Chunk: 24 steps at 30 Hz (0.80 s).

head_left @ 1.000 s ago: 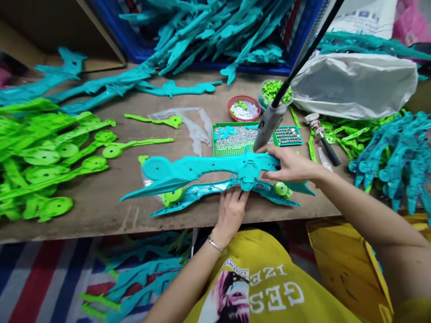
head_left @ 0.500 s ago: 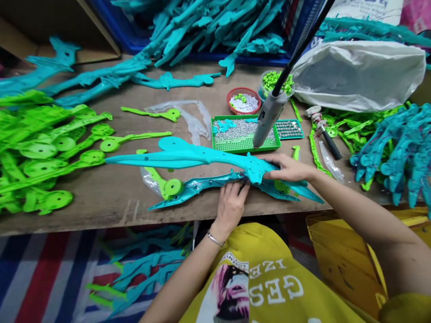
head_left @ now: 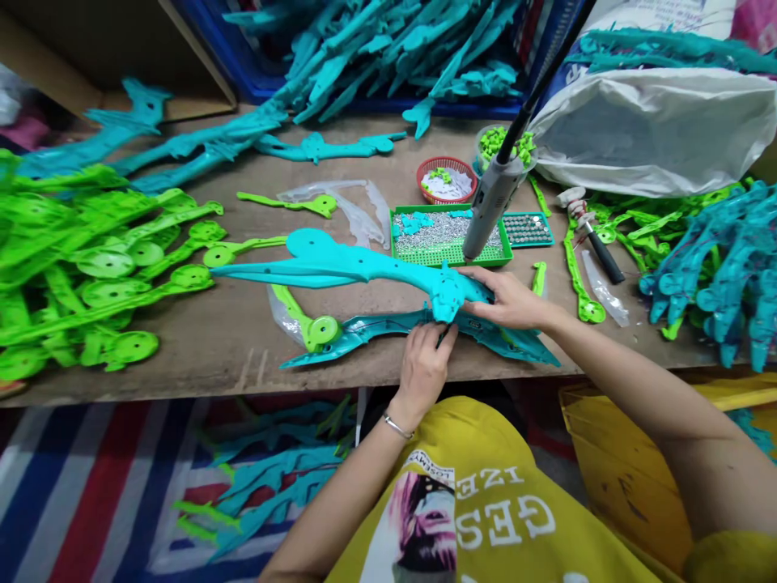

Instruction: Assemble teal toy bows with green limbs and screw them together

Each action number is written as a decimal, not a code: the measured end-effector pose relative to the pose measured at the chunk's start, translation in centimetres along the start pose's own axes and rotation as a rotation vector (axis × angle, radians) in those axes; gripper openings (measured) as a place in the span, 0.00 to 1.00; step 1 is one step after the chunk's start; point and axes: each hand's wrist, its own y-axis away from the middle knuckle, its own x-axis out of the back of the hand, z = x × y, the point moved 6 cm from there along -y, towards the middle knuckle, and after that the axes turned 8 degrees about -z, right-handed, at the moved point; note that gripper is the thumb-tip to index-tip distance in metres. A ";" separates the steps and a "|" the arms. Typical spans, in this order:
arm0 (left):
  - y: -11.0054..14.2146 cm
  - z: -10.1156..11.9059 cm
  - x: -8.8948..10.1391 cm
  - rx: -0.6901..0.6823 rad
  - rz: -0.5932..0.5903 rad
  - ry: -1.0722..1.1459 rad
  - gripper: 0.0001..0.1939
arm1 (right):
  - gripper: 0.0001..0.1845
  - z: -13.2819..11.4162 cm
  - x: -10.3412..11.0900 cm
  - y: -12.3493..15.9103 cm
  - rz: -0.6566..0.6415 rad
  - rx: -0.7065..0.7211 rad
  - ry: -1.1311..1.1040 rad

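Observation:
My right hand (head_left: 508, 300) grips a long turquoise plastic shell half (head_left: 340, 267) near its right part, with the thumb below. That shell hangs tilted over a matching lower shell half (head_left: 370, 328), which lies on the table with its hollow side up and thin wires inside. My left hand (head_left: 425, 360) is closed at the middle of the lower shell, its fingertips partly hidden under the upper one. A green arm with a round disc (head_left: 321, 330) sits on the lower shell's left end. Another green part at its right end is mostly covered.
An electric screwdriver (head_left: 486, 210) hangs over a green tray (head_left: 404, 255) of screws. Behind stands a red basket (head_left: 422, 190). Green parts (head_left: 109, 263) are heaped at left, assembled turquoise pieces (head_left: 698, 259) at right. A black-handled hammer (head_left: 604, 255) lies near them.
The upper shell has shifted left and tilted, its right end now lower and closer to the lower shell. My right hand moved with it; my left hand stays at the lower shell's middle.

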 end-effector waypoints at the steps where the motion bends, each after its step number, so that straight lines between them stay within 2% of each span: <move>1: 0.1 0.0 -0.1 0.004 -0.002 0.004 0.20 | 0.34 0.0 -0.3 -0.2 0.003 0.008 0.013; 13: 0.8 0.6 -0.4 0.061 -0.066 -0.040 0.22 | 0.30 0.9 -3.0 0.1 -0.036 -0.052 0.083; 18: 1.0 0.6 -0.6 0.061 -0.147 -0.051 0.21 | 0.24 1.5 -3.7 -0.7 -0.038 0.045 0.120; 24: 1.3 0.2 -0.1 -0.015 -0.131 -0.028 0.18 | 0.25 1.4 -4.2 -1.0 -0.123 0.064 0.103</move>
